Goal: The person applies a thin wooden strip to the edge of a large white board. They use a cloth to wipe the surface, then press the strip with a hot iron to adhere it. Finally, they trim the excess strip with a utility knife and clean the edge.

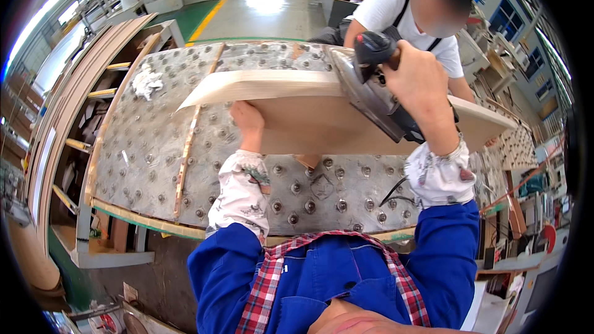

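A long wooden board (pixel 303 127) stands on edge across the table. Along its top edge lies a pale veneer strip (pixel 266 83), whose loose end sticks out past the board at the left. My left hand (pixel 249 125) grips the board near its left end, under the strip; part of its fingers is hidden behind the wood. In my right hand (pixel 421 83) is a clothes iron (pixel 365 89), held by its handle and tilted, with its metal sole at the board's top edge. The iron hides the strip just to its right.
The metal table (pixel 158 176) is studded with ball rollers. A crumpled white cloth (pixel 147 81) lies at its far left. A black cord (pixel 396 190) rests near my right sleeve. Across the table a person (pixel 390 12) leans by the board's right part. Long panels (pixel 46 142) fill a rack at left.
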A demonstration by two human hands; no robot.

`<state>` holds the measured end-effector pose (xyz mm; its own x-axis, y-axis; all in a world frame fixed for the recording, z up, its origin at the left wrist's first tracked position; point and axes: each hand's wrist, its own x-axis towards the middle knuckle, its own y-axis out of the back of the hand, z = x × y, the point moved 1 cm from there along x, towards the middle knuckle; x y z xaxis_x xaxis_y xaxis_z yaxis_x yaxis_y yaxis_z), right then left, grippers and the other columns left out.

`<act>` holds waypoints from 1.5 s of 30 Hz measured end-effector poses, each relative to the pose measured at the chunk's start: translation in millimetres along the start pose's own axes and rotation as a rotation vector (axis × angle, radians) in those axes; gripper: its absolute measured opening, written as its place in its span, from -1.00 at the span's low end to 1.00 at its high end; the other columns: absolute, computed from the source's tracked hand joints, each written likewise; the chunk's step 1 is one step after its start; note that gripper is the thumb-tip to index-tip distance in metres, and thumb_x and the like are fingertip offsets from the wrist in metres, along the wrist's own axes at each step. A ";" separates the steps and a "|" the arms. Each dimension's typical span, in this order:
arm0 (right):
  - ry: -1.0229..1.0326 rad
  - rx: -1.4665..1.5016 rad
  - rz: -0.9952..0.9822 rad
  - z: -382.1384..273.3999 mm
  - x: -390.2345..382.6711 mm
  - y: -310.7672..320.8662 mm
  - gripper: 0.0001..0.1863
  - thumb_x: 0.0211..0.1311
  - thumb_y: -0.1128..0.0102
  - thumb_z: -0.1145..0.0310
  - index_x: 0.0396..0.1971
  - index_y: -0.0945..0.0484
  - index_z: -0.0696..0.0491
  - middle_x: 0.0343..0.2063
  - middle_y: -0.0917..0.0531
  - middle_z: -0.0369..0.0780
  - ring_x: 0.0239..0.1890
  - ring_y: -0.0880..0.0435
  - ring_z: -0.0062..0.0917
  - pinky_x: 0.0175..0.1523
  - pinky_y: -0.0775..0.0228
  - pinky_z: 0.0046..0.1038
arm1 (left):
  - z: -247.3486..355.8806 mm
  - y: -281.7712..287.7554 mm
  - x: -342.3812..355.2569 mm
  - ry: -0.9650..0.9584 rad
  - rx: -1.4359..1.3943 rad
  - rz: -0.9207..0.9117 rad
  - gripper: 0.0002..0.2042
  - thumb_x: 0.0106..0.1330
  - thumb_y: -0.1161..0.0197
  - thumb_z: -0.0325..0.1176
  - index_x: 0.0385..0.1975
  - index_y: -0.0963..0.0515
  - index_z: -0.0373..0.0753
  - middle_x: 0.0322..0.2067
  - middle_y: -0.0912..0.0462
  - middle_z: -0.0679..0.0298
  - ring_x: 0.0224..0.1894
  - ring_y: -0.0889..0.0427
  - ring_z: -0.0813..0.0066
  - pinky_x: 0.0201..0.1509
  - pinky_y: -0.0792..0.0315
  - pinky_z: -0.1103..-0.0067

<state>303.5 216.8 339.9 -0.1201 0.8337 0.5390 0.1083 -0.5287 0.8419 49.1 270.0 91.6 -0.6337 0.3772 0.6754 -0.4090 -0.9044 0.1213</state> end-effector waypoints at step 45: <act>0.288 0.037 -0.297 35.1 109.3 -38.3 -0.71 -0.15 -0.15 0.34 -0.55 -0.56 0.31 -0.57 -0.57 0.11 -0.44 -0.61 -0.09 -0.33 -0.44 -0.26 | 1.1 4.5 -3.5 0.110 -0.207 0.091 -0.56 0.36 0.28 -0.28 -0.68 -0.30 -0.49 -0.71 -0.39 -0.12 -0.66 -0.31 0.06 -0.53 -0.12 0.25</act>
<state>320.8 333.7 365.7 -0.4222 0.8676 0.2628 0.0625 -0.2614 0.9632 50.2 264.4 90.6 -0.7373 0.3258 0.5918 -0.4653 -0.8800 -0.0952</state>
